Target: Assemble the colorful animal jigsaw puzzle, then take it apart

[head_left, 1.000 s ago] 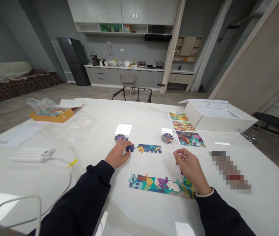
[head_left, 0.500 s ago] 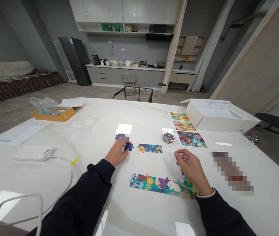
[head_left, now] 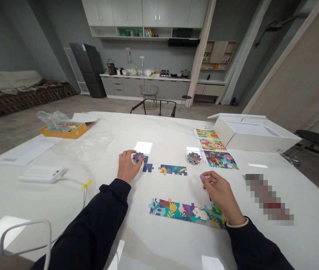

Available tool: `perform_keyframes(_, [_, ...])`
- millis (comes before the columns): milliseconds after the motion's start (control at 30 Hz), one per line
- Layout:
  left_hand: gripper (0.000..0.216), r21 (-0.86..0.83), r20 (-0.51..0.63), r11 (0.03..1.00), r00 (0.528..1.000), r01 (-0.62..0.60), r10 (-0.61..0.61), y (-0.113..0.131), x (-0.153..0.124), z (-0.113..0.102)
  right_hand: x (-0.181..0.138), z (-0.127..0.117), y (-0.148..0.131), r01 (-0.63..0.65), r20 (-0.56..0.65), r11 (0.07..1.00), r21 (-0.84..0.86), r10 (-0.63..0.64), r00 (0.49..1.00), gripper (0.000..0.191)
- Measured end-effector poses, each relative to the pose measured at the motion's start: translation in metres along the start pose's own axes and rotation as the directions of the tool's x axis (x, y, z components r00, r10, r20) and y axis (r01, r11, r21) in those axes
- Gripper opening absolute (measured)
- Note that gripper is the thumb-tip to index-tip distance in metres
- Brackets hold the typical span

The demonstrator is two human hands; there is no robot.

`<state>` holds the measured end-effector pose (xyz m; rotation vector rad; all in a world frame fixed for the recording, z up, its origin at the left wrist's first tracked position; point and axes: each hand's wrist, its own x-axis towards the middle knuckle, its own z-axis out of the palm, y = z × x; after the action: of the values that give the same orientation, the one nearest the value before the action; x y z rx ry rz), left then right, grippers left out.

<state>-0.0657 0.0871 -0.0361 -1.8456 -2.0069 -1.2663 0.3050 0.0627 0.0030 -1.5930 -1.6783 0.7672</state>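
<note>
While the left hand [head_left: 128, 165] went to a small pile of dark blue cardboard puzzle pieces [head_left: 143, 158], one piece stayed behind

Half a second before, the left hand had its fingers on a single dark blue cardboard puzzle piece [head_left: 148, 168]. Now it had let go, and that piece lay flat on the shiny white table [head_left: 165, 247], just below the pile. A gap showed between it and the short dark blue puzzle strip with a yellow shape [head_left: 173, 170]. A second before, the two had nearly touched.

The left hand's thumb and fingers were spread around the pile. I cannot tell if they squeezed it.

The right hand [head_left: 204, 178] looked the same as before. Its thumb and fingers were pinched together on a bright purple bit [head_left: 211, 183], mostly hidden. Its wrist covered the end of the long teal puzzle strip with a white rabbit [head_left: 184, 213].
</note>
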Motion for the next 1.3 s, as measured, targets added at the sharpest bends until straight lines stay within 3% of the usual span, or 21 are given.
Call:
perform_keyframes(167, [0.027,0.056,0.020,0.998,0.999,0.034,-0.035,-0.014,0.004,0.011,0.000,0.001,0.001,-0.001,0.003,1.000,0.006,0.001,1.000,0.039])
perform_keyframes(633, [0.034,-0.129,0.072,0.965,0.973,0.228,-0.221,-0.019,0.004,0.013,0.001,0.002,0.002,0.009,-0.004,1.000,0.023,-0.009,1.000,0.042])
perform_keyframes(767, [0.035,-0.216,0.067,0.940,0.964,0.264,-0.256,-0.015,0.009,0.002,0.000,0.000,-0.003,0.009,-0.007,1.000,0.006,-0.009,1.000,0.039])
perform_keyframes(833, [0.036,-0.324,0.092,0.919,0.974,0.227,-0.208,-0.008,0.007,-0.010,-0.001,0.000,-0.005,0.011,-0.016,1.000,-0.006,-0.011,1.000,0.039])
perform_keyframes(900, [0.036,-0.464,0.215,0.871,0.974,0.164,-0.069,0.001,0.001,-0.023,-0.001,-0.001,-0.005,0.020,-0.025,1.000,-0.013,-0.020,0.999,0.038])
perform_keyframes(967, [0.036,-0.533,0.372,0.838,0.921,0.113,0.112,0.008,-0.009,-0.034,-0.001,-0.001,-0.004,0.023,-0.025,1.000,-0.012,-0.024,0.999,0.038])
perform_keyframes(1033, [0.037,-0.509,0.466,0.858,0.861,0.074,0.202,0.012,-0.019,-0.039,0.000,-0.001,-0.003,0.019,-0.023,1.000,-0.012,-0.019,1.000,0.038])
perform_keyframes(1100, [0.040,-0.452,0.501,0.890,0.841,0.056,0.201,0.014,-0.025,-0.040,0.000,0.000,-0.003,0.011,-0.022,1.000,-0.016,-0.011,1.000,0.038])
perform_keyframes(1300, [0.036,-0.383,0.496,0.923,0.850,0.028,0.180,0.012,-0.025,-0.039,-0.001,0.000,-0.005,-0.024,-0.001,1.000,-0.017,0.024,1.000,0.039])
